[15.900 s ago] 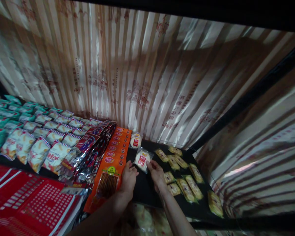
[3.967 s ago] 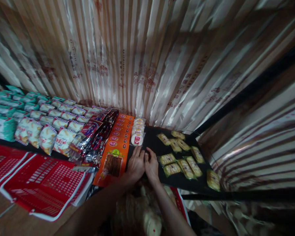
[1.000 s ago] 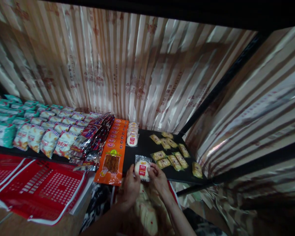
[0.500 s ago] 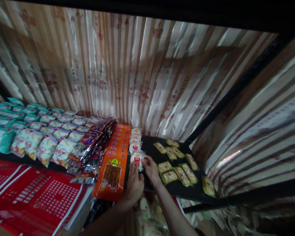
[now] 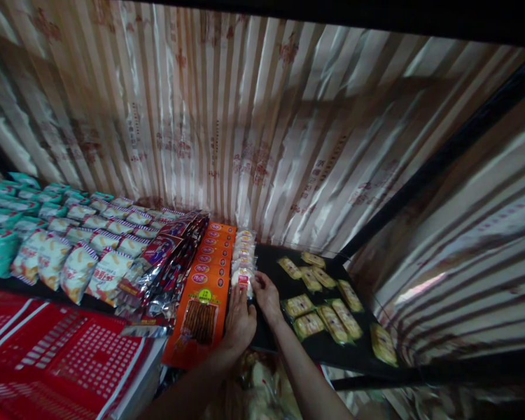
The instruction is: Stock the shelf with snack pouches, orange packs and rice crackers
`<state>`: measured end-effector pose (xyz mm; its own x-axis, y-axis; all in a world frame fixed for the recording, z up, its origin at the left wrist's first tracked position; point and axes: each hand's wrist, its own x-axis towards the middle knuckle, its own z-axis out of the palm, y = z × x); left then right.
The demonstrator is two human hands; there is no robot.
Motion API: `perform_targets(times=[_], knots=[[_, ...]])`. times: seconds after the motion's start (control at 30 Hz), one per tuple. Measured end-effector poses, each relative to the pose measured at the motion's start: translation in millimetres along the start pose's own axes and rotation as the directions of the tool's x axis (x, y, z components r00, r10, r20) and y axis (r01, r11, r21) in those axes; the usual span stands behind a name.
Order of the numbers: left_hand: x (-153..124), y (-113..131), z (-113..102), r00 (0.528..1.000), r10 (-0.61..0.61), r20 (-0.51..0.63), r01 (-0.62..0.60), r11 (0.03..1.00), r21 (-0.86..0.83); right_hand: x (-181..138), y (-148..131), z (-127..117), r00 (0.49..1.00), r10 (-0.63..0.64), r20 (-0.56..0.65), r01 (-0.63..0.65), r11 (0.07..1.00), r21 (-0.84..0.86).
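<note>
A white snack packet with a red label (image 5: 243, 282) lies at the front of a row of similar white packets (image 5: 244, 248). My left hand (image 5: 240, 322) rests its outstretched fingers against the packet's near edge. On its right side, my right hand (image 5: 268, 297) has its fingers curled in at the packet's edge, thumb partly hidden. Left of the row, orange packs of brown sticks (image 5: 201, 309) overlap each other in a line. To the right, several yellow-wrapped packets (image 5: 308, 324) are scattered on the black shelf (image 5: 266, 326).
Dark purple and silver packets (image 5: 161, 274) are heaped left of the orange packs. White snack bags (image 5: 111, 271) and green bags (image 5: 0, 251) fill the shelf's left part. Red baskets (image 5: 65, 356) stand below. A dark slanting post (image 5: 437, 157) and corrugated sheeting (image 5: 262, 128) enclose the back.
The front white packet has moved slightly back, and it now covers more of the packet behind it. Both hands moved with it. The camera view has shifted a little.
</note>
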<state>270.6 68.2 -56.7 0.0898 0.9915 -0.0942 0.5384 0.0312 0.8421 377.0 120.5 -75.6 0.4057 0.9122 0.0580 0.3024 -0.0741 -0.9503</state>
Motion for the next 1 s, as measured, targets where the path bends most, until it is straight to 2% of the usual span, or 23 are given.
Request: perform_targets(times=[0.2, 0.4, 0.53, 0.63, 0.73, 0.8, 0.9, 1.0], knots=[[3, -5, 3, 0.998, 0.051, -0.043, -0.05, 0.998, 0.032, 1, 2, 2, 1.0, 0.015, -0.02, -0.017, 0.997, -0.072], [-4, -1, -2, 0.995, 0.094, -0.03, -0.09, 0.99, 0.106, -10, -9, -2, 0.999, 0.021, -0.036, -0.026, 0.989, -0.144], [-22, 8, -11, 0.984, 0.176, -0.017, -0.174, 0.98, 0.094, -44, -23, -18, 0.992, -0.074, -0.099, 0.059, 0.988, -0.146], [-55, 14, -16, 0.967, 0.256, 0.015, -0.256, 0.967, -0.012, -89, -24, -41, 0.992, -0.087, -0.096, 0.082, 0.995, -0.054], [-98, 10, -13, 0.944, 0.307, 0.12, -0.295, 0.95, -0.104, -139, -6, -67, 0.999, -0.028, -0.018, 0.027, 0.997, -0.072], [-124, 1, -5, 0.937, 0.27, 0.22, -0.25, 0.961, -0.114, -167, 16, -85, 1.0, -0.021, 0.021, 0.024, 0.988, -0.155], [-152, -20, 10, 0.92, 0.147, 0.362, -0.151, 0.988, -0.019, -197, 52, -105, 0.996, 0.032, 0.077, -0.009, 0.96, -0.279], [-164, -39, 22, 0.901, 0.026, 0.433, -0.084, 0.99, 0.116, -211, 76, -119, 0.999, 0.01, 0.031, 0.005, 0.885, -0.466]])
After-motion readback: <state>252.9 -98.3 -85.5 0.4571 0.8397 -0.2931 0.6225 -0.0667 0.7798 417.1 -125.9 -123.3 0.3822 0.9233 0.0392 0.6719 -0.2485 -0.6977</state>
